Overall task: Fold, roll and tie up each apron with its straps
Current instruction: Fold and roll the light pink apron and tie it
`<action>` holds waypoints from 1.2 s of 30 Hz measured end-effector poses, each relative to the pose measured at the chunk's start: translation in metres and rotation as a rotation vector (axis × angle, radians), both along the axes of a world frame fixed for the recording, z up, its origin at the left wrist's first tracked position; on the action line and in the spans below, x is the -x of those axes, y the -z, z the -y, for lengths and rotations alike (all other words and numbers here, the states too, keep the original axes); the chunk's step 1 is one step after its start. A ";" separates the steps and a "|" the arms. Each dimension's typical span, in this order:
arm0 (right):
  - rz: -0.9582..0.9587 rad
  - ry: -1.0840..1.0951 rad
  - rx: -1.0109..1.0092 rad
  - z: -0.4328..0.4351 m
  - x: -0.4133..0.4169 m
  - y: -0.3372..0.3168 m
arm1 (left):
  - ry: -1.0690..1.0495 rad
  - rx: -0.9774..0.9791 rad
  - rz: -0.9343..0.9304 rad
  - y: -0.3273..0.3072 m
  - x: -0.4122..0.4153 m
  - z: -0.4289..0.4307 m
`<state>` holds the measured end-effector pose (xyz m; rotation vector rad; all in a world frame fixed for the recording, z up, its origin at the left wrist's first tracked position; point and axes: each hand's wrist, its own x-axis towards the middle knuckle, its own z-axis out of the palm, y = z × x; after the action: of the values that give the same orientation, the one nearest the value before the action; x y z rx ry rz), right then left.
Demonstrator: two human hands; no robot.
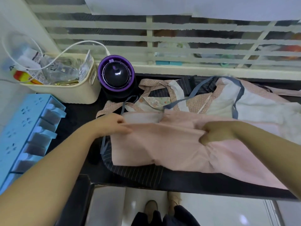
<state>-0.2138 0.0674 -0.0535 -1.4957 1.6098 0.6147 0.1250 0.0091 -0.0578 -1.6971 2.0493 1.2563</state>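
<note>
Both closed: L fingers [126, 128] pinch pink apron [162, 144] edge; R fingers [205, 139] prob. clench fold.

Apron colours
I see a plain pink apron [162, 144], a dark pinstriped apron [138, 174], a white-dotted salmon apron [195, 102], a grey-blue strap [235, 111].

Illumination moderately bright, soft and even; shadows faint and diffuse. The right hand [216, 132] reads darker than the left hand [114, 124], being shaded. Small specular highlight on the blender lid [117, 72]; pale glare spots on the floor [219, 207]. Wide-angle distortion bows the window bars [162, 39] and edges. Overall focus soft.
</note>
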 end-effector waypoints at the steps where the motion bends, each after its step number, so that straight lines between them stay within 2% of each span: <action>1: 0.035 0.036 0.039 0.002 0.001 0.002 | -0.161 0.109 -0.072 0.007 -0.004 -0.001; 3: 0.061 0.094 0.082 0.005 0.007 0.010 | -0.429 0.131 -0.204 0.019 -0.009 -0.014; 7: 0.106 0.157 0.089 0.008 0.009 0.023 | -0.864 -0.149 -0.561 0.041 -0.008 -0.043; 9: 0.124 0.199 0.088 0.008 0.009 0.022 | -0.886 -0.258 -0.560 0.041 -0.011 -0.053; 12: 0.129 0.221 0.105 0.009 0.013 0.025 | -0.744 -0.428 -0.641 0.039 -0.019 -0.067; 14: 0.129 0.226 0.118 0.008 0.013 0.026 | -0.756 -0.416 -0.736 0.040 -0.018 -0.075; 16: 0.113 0.227 0.121 0.010 0.012 0.026 | -0.863 -0.272 -0.789 0.040 -0.009 -0.079; 18: 0.086 0.205 0.103 0.011 0.011 0.026 | -0.869 -0.072 -0.744 0.040 0.002 -0.079; 21: 0.060 0.204 0.041 0.015 0.014 0.024 | -0.654 0.223 -0.456 0.028 0.012 -0.070; 24: 0.073 0.206 -0.003 0.016 0.013 0.024 | -0.478 0.391 -0.150 0.026 0.003 -0.055; 28: 0.054 0.077 0.058 0.012 0.009 0.032 | -0.411 0.476 0.093 0.035 -0.021 -0.046; 30: 0.042 0.018 0.083 0.010 0.006 0.035 | -0.460 0.479 0.196 0.036 -0.022 -0.048; 32: 0.053 -0.009 0.093 0.008 0.006 0.034 | -0.458 0.672 0.339 0.036 -0.013 -0.051; 33: 0.066 -0.013 0.092 0.007 0.006 0.033 | -0.370 0.807 0.363 0.035 -0.003 -0.052; 34: 0.088 -0.015 0.092 0.008 0.008 0.032 | -0.226 0.951 0.306 0.036 0.011 -0.052; 35: 0.105 -0.012 0.098 0.009 0.008 0.029 | -0.036 1.060 0.203 0.038 0.025 -0.053; 36: 0.119 -0.016 0.098 0.012 0.010 0.026 | 0.170 1.088 0.100 0.040 0.042 -0.052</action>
<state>-0.2239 0.0555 -0.0798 -1.5872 1.5571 0.4522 0.0830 0.0616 -0.0977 -1.7481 2.9511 -0.1102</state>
